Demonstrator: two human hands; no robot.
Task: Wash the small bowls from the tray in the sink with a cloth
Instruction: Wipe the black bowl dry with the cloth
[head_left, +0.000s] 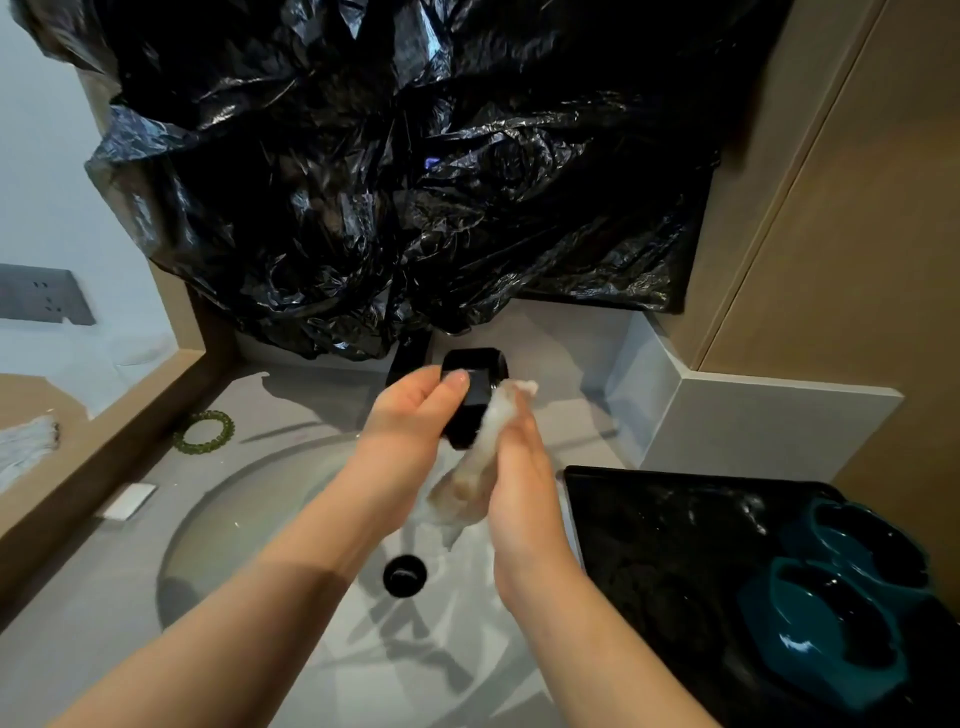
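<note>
One bowl in my hands over the sink, two more waiting on the tray.

My left hand (410, 410) is wrapped around a small black bowl (470, 397) tipped on its side, my right hand (519, 467) is clutching one pale wet cloth (480, 467) pressed against it (all above the sink (249, 519)). Two teal bowls (836, 618) sit touching on the black tray (665, 561) on the tabletop (78, 597) to my right, and one green beaded bracelet (203, 431) lies near the sink's left rim.

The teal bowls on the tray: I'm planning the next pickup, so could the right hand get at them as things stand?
Probably yes, once freed. The teal bowls sit uncovered on the black tray beside the right hand, nothing between; that hand holds the cloth.
</note>
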